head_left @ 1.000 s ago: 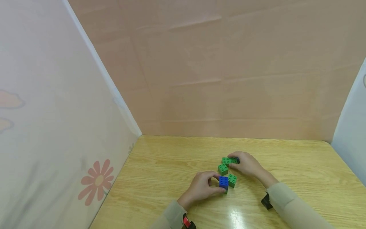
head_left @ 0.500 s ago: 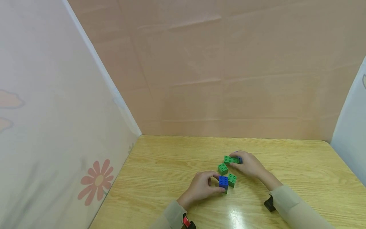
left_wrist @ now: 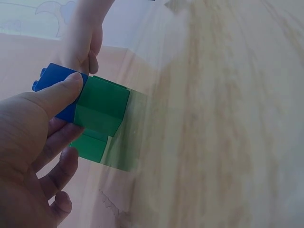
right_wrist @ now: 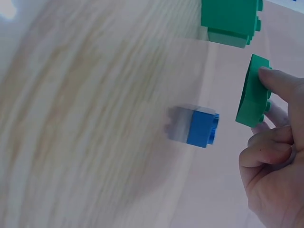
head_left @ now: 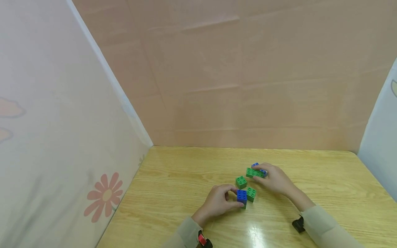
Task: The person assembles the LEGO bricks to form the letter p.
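My left hand (head_left: 218, 200) pinches a blue building brick (head_left: 242, 195) between thumb and fingers. It sits joined to a green brick (left_wrist: 102, 104), which shows beside it in the left wrist view. My right hand (head_left: 276, 179) holds a long, thin green brick (right_wrist: 254, 92) by its sides, raised off the table in the right wrist view. Another blue brick (right_wrist: 202, 128) lies on the table beyond that hand, partly covered by fingers in the head view. Between the hands are two square green bricks, one farther back (head_left: 241, 182) and one (head_left: 251, 194) right beside the blue brick in my left hand.
The wooden table (head_left: 186, 172) has a shiny, reflecting surface. A tan cloth wall (head_left: 211, 86) rises at its far edge, and a pale wall with a printed flower (head_left: 107, 195) stands on the left. Another pale wall (head_left: 381, 137) bounds the right.
My right hand has drifted to the right with the long green brick. More of the blue brick behind it shows now. My left hand has stayed in place.
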Demonstrator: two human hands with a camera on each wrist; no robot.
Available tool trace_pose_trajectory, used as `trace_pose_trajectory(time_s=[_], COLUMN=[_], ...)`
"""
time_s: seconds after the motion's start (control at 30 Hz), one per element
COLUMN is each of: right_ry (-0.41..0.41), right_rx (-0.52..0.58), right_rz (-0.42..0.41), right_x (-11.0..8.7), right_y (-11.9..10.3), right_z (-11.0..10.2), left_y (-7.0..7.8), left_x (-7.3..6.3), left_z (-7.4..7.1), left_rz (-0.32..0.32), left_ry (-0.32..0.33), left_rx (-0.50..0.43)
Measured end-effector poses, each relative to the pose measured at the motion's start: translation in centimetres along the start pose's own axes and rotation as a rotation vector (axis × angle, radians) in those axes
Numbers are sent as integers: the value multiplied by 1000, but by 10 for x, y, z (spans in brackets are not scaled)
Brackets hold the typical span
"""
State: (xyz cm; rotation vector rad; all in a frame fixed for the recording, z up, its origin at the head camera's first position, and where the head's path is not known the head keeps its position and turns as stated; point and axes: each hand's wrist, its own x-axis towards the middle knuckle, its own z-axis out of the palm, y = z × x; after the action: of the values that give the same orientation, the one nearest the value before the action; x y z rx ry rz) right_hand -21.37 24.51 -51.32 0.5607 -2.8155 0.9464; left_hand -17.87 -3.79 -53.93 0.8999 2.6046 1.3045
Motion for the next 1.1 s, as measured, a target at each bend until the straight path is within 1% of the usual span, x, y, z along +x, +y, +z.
trace_pose_trajectory(time_s=[0.1, 0.33, 0.47, 0.67, 0.97, 1.1], right_ry=[14, 10, 26, 52, 52, 42], right_rx=[-2, 26, 12, 9, 5, 12], right_rz=[-24, -55, -79, -149, -222, -234], right_x=[-4, -13, -18, -23, -28, -30], right_y=[-4, -17, -24, -35, -51, -57], right_z=[-3, -10, -10, -11, -13, -14], left_y=[0, 0, -2, -3, -2, 0], left_x=[0, -1, -1, -2, -2, -2], left_z=[0, 0, 1, 1, 0, 0], left_rz=[3, 3, 0, 8, 21, 27], left_ry=[1, 5, 3, 3, 5, 5], left_rx=[0, -5, -14, -5, 7, 3])
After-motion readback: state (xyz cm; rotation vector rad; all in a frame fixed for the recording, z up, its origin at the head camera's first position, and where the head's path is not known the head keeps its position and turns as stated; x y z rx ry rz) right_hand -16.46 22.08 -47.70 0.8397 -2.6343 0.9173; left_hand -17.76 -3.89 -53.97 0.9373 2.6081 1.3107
